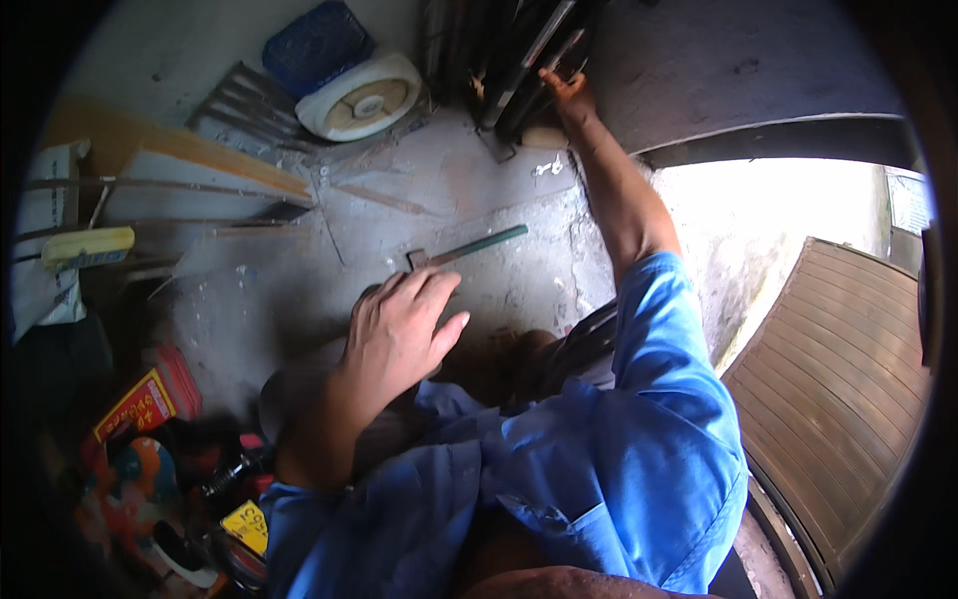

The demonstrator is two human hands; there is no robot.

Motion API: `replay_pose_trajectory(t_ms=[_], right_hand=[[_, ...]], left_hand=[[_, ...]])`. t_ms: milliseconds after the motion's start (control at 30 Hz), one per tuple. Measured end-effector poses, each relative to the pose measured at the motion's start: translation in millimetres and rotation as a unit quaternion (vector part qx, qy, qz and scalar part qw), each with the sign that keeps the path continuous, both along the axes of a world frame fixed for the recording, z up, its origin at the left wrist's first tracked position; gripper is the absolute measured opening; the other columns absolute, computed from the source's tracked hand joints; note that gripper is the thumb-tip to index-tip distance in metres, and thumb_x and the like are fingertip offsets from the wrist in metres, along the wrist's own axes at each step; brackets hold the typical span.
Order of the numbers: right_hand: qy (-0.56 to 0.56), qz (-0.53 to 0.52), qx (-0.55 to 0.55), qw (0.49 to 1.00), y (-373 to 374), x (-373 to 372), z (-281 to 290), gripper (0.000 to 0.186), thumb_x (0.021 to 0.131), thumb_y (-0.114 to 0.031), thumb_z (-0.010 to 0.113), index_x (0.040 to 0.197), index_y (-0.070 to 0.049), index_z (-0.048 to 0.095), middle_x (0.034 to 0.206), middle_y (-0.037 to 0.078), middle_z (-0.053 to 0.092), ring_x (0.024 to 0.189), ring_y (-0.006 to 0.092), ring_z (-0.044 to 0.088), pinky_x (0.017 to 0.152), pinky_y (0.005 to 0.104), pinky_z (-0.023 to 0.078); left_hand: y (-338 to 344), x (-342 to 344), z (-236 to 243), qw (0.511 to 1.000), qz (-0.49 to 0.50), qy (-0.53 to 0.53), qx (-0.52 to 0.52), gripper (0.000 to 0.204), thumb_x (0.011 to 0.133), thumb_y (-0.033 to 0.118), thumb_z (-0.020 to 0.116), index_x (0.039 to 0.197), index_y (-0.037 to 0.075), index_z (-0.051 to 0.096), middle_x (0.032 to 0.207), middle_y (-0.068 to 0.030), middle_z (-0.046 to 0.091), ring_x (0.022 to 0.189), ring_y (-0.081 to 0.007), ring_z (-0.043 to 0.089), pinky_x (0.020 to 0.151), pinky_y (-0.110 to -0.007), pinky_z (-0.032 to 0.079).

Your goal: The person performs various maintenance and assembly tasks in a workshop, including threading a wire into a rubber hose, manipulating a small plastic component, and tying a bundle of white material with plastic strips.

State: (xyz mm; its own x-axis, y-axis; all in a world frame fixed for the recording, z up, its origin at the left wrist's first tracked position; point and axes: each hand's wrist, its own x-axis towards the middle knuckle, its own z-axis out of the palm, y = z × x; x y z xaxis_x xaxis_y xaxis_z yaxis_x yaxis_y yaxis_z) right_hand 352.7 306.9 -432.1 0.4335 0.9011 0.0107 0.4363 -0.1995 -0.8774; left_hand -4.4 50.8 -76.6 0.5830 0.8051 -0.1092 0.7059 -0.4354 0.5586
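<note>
Grey, paint-flecked floor point(469, 175) runs up to a corner crowded with tools, and bright light falls from the right, beside a brown slatted panel point(828, 389). Long dark bars point(521, 72) lean in that corner at the top of the view, and the right hand point(573, 97) reaches in among them, one finger pointing out along them; whether it grips one I cannot tell. Just below its wrist sits a pale block point(544, 138). The left hand point(399, 324) hangs bare over the floor, fingers loosely spread and a little bent, thumb well apart, with nothing held. Just beyond its fingertips lies a green-handled tool point(479, 244), its metal head toward the left. Farther off stand a white rounded object point(367, 98) and a blue one point(317, 48); a red-and-yellow packet point(140, 411) lies at the lower left
</note>
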Motion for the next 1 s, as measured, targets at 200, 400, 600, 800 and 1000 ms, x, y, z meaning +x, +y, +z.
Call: replay_pose_trajectory(t_ms=[200, 400, 600, 800, 1000], right_hand=[[-0.093, 0.022, 0.110, 0.989, -52.7, -42.0, 83.6, 0.042, 0.089, -0.034, 0.073, 0.110, 0.000, 0.059, 0.101, 0.022, 0.068, 0.095, 0.0422, 0.066, 0.081, 0.0457, 0.053], [-0.166, 0.008, 0.176, 0.970, -98.9, -43.2, 138.8, 0.036, 0.090, -0.020, 0.067, 0.114, 0.004, 0.056, 0.103, 0.029, 0.062, 0.097, 0.0494, 0.060, 0.084, 0.0505, 0.048], [-0.127, 0.056, 0.045, 0.989, -194.0, -29.3, 229.4, 0.030, 0.094, -0.017, 0.068, 0.114, 0.003, 0.055, 0.095, 0.019, 0.064, 0.089, 0.0291, 0.062, 0.082, 0.0382, 0.049], [0.125, 0.236, -0.016, 0.963, -223.0, -76.0, 296.1, 0.029, 0.099, -0.021, 0.067, 0.116, -0.002, 0.055, 0.092, 0.004, 0.063, 0.080, 0.0112, 0.058, 0.070, 0.0263, 0.049], [0.266, 0.266, 0.063, 0.925, -217.8, -149.3, 302.8, 0.031, 0.097, -0.015, 0.068, 0.120, 0.000, 0.054, 0.106, 0.009, 0.063, 0.090, 0.0150, 0.062, 0.066, 0.0295, 0.057]], left_hand=[[-3.4, -3.3, -0.3, 1.000, 0.000, -0.005, 0.008, 0.037, 0.082, 0.019, 0.076, 0.113, 0.004, 0.062, 0.106, -0.0124, 0.067, 0.095, -0.0325, 0.065, 0.082, -0.041, 0.054], [-7.3, -3.6, 2.1, 1.000, -0.008, -0.020, 0.010, 0.037, 0.080, 0.018, 0.077, 0.112, 0.005, 0.062, 0.108, -0.0108, 0.066, 0.096, -0.0319, 0.066, 0.081, -0.042, 0.055], [-15.2, -6.7, 3.8, 0.999, -0.014, 0.015, -0.031, 0.039, 0.081, 0.021, 0.077, 0.113, 0.007, 0.061, 0.110, -0.0109, 0.065, 0.098, -0.0305, 0.066, 0.083, -0.042, 0.056], [5.7, -16.6, -5.8, 0.998, 0.056, 0.004, -0.041, 0.052, 0.087, 0.027, 0.072, 0.130, 0.005, 0.052, 0.120, -0.0177, 0.063, 0.112, -0.0344, 0.061, 0.094, -0.044, 0.051], [25.5, -18.1, -1.9, 0.982, 0.120, -0.127, -0.077, 0.061, 0.083, 0.029, 0.076, 0.134, 0.004, 0.052, 0.125, -0.0185, 0.062, 0.094, -0.0306, 0.064, 0.083, -0.040, 0.051]])
